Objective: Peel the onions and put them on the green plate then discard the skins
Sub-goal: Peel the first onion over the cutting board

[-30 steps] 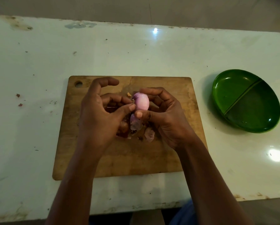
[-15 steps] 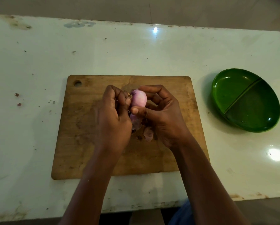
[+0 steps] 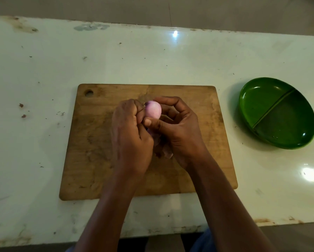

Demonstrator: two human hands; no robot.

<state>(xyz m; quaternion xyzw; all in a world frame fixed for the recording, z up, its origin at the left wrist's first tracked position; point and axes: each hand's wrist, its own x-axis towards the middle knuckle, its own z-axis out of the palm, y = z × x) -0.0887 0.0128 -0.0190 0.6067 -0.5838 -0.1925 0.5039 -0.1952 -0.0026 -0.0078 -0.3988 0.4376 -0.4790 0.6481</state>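
Over board [image 3: 98,151]: right hand [image 3: 181,130] grip holds onion [image 3: 153,110]; left hand [image 3: 130,137] grip pinches its left end. Plate [image 3: 261,99] well apart.

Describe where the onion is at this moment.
In the head view the onion is held over the middle of the wooden cutting board, gripped between the left hand and the right hand, with the green plate off to its right.
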